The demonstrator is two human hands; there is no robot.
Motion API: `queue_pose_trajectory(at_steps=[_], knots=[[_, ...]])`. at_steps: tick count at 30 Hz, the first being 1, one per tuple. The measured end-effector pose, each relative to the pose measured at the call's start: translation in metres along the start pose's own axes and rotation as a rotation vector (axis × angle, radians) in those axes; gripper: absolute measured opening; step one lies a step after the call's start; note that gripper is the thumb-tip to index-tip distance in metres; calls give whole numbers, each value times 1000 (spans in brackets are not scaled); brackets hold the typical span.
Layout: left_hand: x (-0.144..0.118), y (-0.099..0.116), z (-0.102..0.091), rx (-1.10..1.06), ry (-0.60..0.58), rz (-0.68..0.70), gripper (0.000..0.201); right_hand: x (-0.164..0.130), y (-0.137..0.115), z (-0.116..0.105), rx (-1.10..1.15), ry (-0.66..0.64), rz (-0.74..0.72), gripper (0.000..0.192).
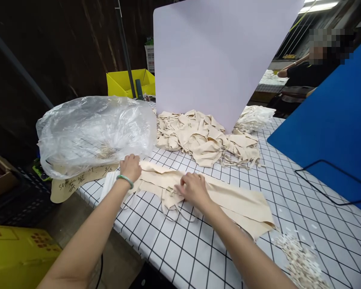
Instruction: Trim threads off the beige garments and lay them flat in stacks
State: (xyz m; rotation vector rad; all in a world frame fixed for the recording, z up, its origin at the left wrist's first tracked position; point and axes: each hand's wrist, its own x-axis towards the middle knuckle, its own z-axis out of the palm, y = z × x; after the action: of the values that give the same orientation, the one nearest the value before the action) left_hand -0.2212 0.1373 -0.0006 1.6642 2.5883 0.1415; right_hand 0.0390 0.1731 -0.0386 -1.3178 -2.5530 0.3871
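I find the grid-patterned table [303,200] bare to the right of the flat cream fabric piece [228,200], open as far as the black cable [327,180] and the blue board [333,120] behind it; near the front edge, a heap of small scraps [301,261] narrows that passage; on the left, the inflated plastic bag [93,132] blocks the way, just beside my left hand [130,166]; behind my right hand [192,188], the pile of cream fabric [204,138] and the upright white board [216,60] close off the rear; only a thin bare strip separates the pile from the flat piece.
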Motion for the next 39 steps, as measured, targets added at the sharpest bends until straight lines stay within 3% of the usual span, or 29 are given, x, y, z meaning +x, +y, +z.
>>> queue_pose_trajectory(at_steps=[2, 6, 8, 12, 15, 19, 22, 25, 27, 30, 33, 36, 39], knots=[[-16, 21, 9, -56, 23, 120, 29, -28, -8, 3, 24, -10, -81, 25], [-44, 58, 25, -179, -15, 339, 22, -79, -11, 3, 125, 78, -164, 11], [-56, 67, 28, -220, -34, 414, 26, -104, -8, -1, 192, 130, -208, 10], [-76, 80, 33, -247, -6, 591, 34, -156, 8, -13, 253, 90, -364, 12], [-86, 108, 41, -287, 38, 738, 33, -183, 34, -17, 205, 216, -223, 12], [-92, 170, 49, -329, -37, 899, 28, -188, 65, -19, 50, 345, 43, 13], [-85, 201, 49, -241, -66, 819, 31, -182, 70, -28, 10, 264, 13, 18], [-67, 204, 47, -189, -47, 673, 41, -180, 83, -44, 171, 168, 5, 16], [-53, 201, 49, -167, -22, 549, 33, -176, 108, -57, 260, 206, 165, 11], [-32, 202, 58, -143, -6, 393, 29, -154, 164, -69, 183, 329, 516, 16], [-15, 207, 65, -129, -47, 332, 22, -124, 208, -72, 98, 359, 645, 18], [-10, 204, 66, -119, -16, 285, 19, -106, 221, -69, 47, 331, 695, 19], [-16, 197, 67, -107, 41, 299, 44, -99, 213, -61, 12, 293, 722, 26]])
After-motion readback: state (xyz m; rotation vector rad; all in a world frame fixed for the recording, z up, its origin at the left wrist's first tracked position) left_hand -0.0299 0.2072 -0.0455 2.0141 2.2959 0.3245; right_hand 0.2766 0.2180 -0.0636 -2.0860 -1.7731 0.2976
